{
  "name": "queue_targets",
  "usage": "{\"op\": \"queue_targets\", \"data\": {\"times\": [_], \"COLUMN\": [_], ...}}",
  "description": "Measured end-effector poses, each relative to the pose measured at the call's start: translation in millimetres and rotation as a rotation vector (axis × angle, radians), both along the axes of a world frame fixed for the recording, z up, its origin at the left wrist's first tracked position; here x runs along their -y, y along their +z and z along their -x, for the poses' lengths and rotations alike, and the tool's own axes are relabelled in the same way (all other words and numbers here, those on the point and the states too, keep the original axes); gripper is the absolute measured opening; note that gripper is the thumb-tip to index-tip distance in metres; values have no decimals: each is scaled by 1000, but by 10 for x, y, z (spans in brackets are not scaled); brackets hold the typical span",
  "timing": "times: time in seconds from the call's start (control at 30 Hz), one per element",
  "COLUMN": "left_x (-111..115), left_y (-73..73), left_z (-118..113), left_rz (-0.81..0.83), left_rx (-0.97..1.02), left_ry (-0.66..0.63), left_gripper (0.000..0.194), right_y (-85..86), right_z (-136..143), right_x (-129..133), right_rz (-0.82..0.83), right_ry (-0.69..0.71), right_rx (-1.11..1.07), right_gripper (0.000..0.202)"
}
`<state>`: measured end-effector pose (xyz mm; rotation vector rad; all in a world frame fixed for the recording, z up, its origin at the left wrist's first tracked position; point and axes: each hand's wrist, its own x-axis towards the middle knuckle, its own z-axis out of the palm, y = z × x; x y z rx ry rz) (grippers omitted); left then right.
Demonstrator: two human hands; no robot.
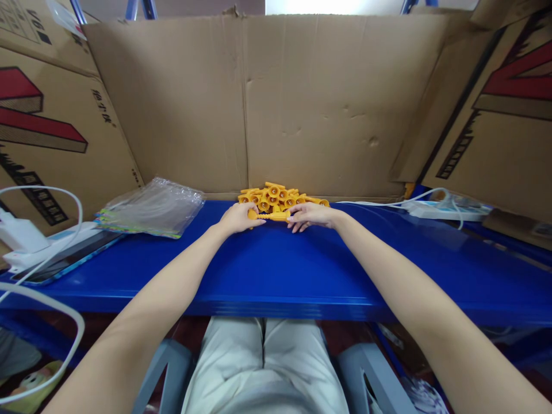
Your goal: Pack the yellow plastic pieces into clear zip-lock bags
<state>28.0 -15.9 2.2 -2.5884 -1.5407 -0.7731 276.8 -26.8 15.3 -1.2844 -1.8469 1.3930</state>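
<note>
Two bare hands at a pile of yellow plastic pieces
The left hand (236, 218) and right hand (311, 216) hold a slim yellow plastic piece (276, 216) between them, above the blue shelf (276, 270).

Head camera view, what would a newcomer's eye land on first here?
Probably the bright yellow pile at the back of the blue table, against the cardboard, with the left hand and right hand at a yellow piece just in front. Next, the bold red shapes printed on the boxes at both sides.
</note>
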Motion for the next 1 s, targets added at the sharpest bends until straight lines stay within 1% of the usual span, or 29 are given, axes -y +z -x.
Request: {"op": "queue_targets", "data": {"times": [0.23,0.47,0.6,0.83,1.0], "left_x": [-16,-31,-34,-14,-12], "left_y": [-13,-23,-26,-22,-12], "left_z": [5,6,5,-4,-5], "left_rz": [7,15,13,12,13], "left_rx": [27,39,42,59,49], "left_ry": [-16,-23,-30,-39,-30], "left_gripper": [42,41,41,41,39], "right_y": [-12,-30,-32,-51,-59], "right_z": [-4,-19,-22,-17,13], "right_x": [-19,-37,-36,-52,-55], "right_rz": [-19,-29,-33,-36,-101], "right_ry": [9,24,32,30,4], "right_rx": [1,-13,-9,14,54], "right_gripper": [38,35,28,29,29]}}
